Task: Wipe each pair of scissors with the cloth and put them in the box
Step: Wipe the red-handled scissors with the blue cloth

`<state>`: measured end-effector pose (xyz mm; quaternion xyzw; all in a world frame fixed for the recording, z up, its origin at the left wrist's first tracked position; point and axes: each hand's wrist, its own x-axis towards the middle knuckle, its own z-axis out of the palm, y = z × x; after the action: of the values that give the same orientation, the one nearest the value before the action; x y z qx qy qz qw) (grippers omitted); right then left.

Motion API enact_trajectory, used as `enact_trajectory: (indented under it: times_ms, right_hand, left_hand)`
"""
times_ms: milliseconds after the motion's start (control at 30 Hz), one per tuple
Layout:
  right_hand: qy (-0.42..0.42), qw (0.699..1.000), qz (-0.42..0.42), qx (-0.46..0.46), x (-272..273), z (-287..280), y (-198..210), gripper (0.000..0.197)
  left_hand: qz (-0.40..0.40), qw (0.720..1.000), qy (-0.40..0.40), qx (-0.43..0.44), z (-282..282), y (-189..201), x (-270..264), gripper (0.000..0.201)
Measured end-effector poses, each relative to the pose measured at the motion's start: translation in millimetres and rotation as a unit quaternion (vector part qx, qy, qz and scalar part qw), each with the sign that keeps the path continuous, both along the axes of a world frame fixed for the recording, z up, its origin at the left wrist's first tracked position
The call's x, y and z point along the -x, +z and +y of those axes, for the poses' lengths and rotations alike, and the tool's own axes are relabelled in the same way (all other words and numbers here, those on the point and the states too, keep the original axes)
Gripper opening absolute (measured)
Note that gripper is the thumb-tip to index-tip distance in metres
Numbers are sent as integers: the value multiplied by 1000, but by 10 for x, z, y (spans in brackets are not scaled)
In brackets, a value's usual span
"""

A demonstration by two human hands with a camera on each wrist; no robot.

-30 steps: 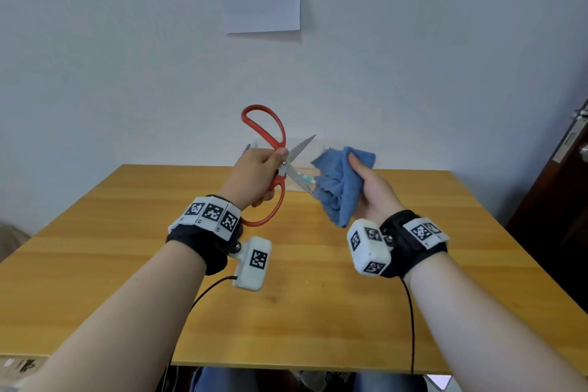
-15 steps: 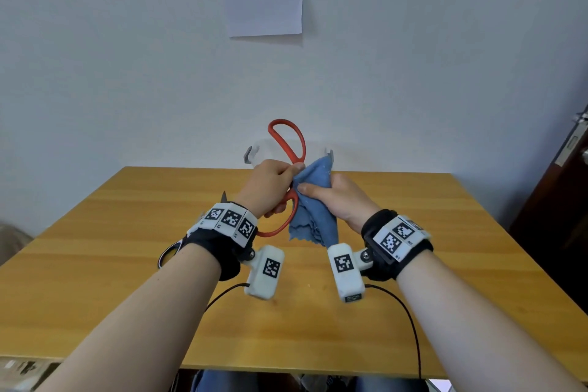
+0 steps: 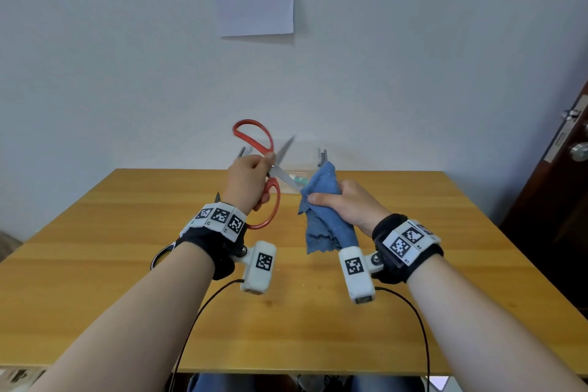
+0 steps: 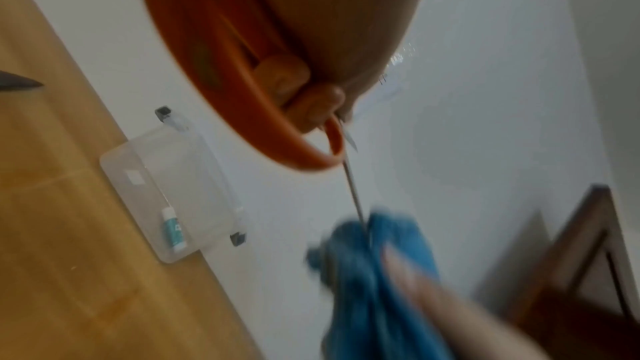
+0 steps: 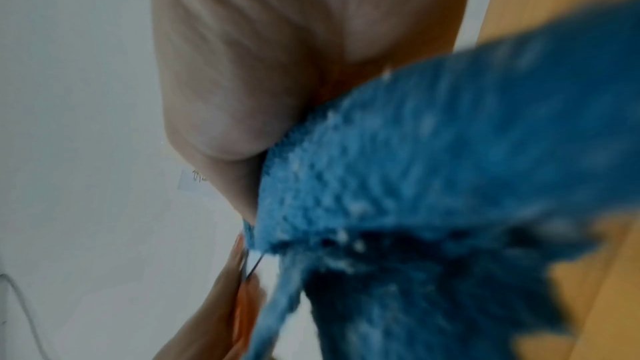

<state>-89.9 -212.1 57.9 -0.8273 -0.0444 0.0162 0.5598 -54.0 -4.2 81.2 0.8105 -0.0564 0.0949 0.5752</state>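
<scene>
The scissors [image 3: 269, 169] are gripped by the left hand [image 3: 246, 183] at the red handles and held spread above the desk [image 3: 127, 264], so that each blade is exposed singly; the lower blade is pinched in the cloth [image 3: 321, 210], which is clenched in the right hand [image 3: 346, 205]; the box [image 4: 166, 190], clear and open, is set at the desk's far edge, a small tube [image 4: 175, 232] lying inside; nothing is seen barring the way to it.

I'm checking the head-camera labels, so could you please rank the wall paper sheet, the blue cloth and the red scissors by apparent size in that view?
1. Paper sheet, plainly largest.
2. Blue cloth and red scissors: too alike to rank, and both are partly hidden by the hands gripping them.
</scene>
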Motion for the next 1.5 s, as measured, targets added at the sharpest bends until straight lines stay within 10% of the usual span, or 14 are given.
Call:
enact_trajectory:
  times_ms: [267,833,1100,1500]
  right_hand:
    - [-9,958,38,-284,-35,-25,81,34]
    - [-164,863,41,-476,-233,-183,174,60]
    - [30,924,82,-372,-53,195,242,51]
    - [-79,994,-28,-77,-9,-261,55,20]
  left_hand:
    - [-17,996,-82,-38,-104,31,119,46]
    - [-40,984,-119,-124,-170,148,105,43]
    - [-70,983,-121,-116,-346,268,39,46]
    - [-41,998,-40,2,-324,249,-175,39]
